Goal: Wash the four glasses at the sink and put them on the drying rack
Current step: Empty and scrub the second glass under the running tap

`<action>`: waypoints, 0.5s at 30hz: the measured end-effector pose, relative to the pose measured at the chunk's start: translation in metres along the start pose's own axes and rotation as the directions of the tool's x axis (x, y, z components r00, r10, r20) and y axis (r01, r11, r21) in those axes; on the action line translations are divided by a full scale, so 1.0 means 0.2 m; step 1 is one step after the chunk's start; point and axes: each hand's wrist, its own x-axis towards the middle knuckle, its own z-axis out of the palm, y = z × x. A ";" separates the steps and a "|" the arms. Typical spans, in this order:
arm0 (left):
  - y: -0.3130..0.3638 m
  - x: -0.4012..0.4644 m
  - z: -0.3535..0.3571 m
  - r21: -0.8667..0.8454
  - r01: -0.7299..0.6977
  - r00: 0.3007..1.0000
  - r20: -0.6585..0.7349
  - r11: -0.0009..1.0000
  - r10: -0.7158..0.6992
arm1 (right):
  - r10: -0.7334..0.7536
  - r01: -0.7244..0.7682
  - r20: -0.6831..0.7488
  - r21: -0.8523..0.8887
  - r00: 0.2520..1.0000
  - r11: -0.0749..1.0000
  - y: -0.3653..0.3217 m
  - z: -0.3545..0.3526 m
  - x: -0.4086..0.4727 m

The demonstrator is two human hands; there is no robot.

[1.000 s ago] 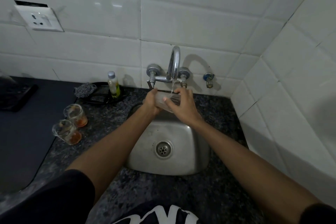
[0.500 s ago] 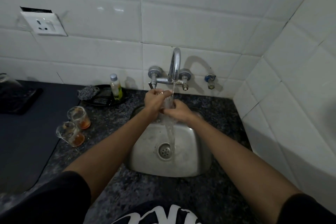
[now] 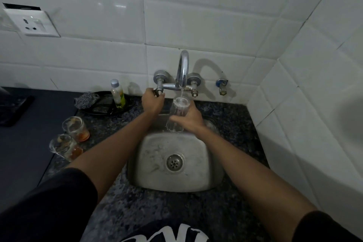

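Gripping a clear glass (image 3: 177,113) upright under the thin stream from the faucet (image 3: 182,68), the right hand (image 3: 189,119) is holding it above the back of the sink (image 3: 204,167), while the left hand (image 3: 152,101) is closing its fingers around the left tap handle (image 3: 158,92), and two dirty glasses (image 3: 75,128) are standing on the countertop (image 3: 110,129) to the left.

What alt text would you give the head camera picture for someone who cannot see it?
Right hand holds a clear glass under a thin stream from the tap over a steel sink, while the left hand grips the tap's left handle. Two dirty glasses stand on the dark counter to the left.
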 end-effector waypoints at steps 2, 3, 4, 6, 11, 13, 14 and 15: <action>-0.01 0.02 0.01 0.062 -0.037 0.999 0.021 0.997 0.036 | -0.029 0.029 -0.002 0.021 1.000 0.999 -0.02 -0.01 0.00; -0.01 0.03 0.02 0.076 -0.052 0.998 0.023 0.996 0.050 | -0.041 0.041 -0.003 0.027 0.999 0.999 -0.02 -0.02 0.00; -0.02 0.04 0.03 0.091 -0.063 0.998 0.022 0.994 0.061 | -0.051 0.051 -0.002 0.032 0.999 0.998 -0.03 -0.02 0.00; -0.02 0.04 0.03 0.117 -0.077 0.997 0.015 0.990 0.076 | -0.071 0.071 -0.009 0.025 0.997 0.997 -0.02 -0.02 0.01; -0.04 0.03 0.02 0.137 -0.136 0.991 0.032 0.981 0.133 | -0.119 0.122 -0.076 0.034 0.990 0.992 -0.01 -0.01 0.01; -0.04 0.03 0.01 0.144 -0.149 0.989 0.035 0.978 0.145 | -0.121 0.123 -0.057 0.018 0.991 0.992 -0.01 0.00 0.01; -0.04 0.03 0.01 0.150 -0.154 0.988 0.034 0.977 0.151 | -0.127 0.127 -0.052 0.007 0.991 0.992 -0.01 0.00 0.01; -0.03 0.03 0.01 0.156 -0.160 0.987 0.036 0.975 0.156 | -0.137 0.137 -0.061 0.003 0.989 0.991 0.00 0.00 0.01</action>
